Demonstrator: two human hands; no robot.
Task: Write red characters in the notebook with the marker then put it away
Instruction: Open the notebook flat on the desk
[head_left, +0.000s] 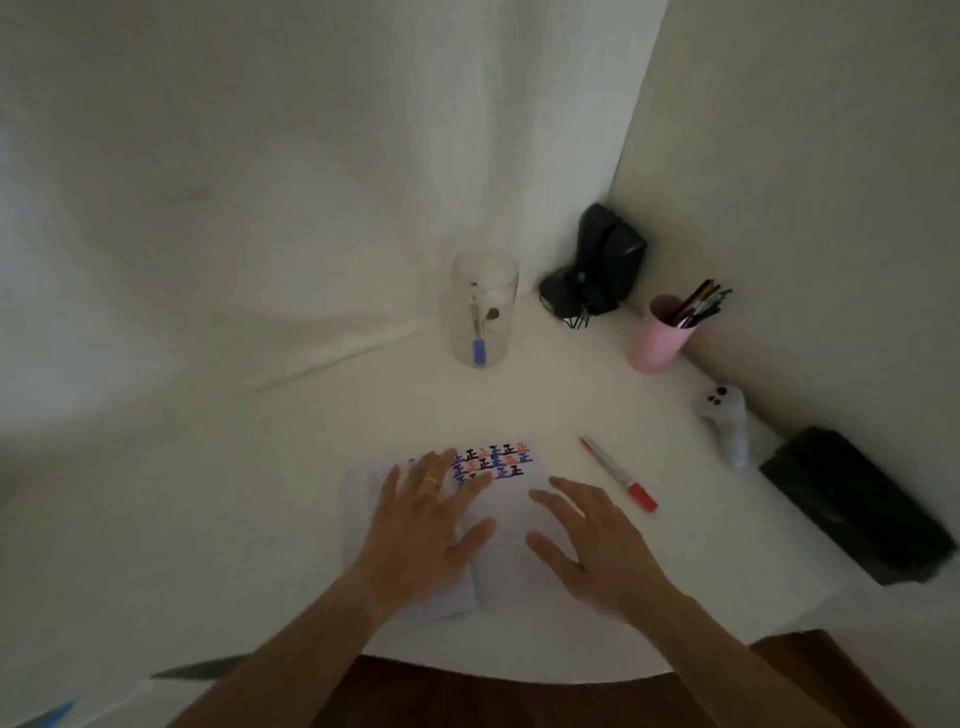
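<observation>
An open white notebook (511, 499) lies on the white table, with rows of black, blue and red characters across its top. My left hand (434, 525) rests flat on the left page, fingers spread, a gold ring on one finger. Spread in the same way, my right hand (587, 540) lies on the right page. Neither hand holds anything. The red marker (619, 474) lies capped on the table just right of the notebook, red cap toward me, a little beyond my right fingertips and not touched.
A clear jar (482, 309) with a blue marker stands behind the notebook. A pink cup (655, 340) of pens, a black object (597, 267) in the corner, a white controller (727, 421) and a black case (852, 501) line the right wall.
</observation>
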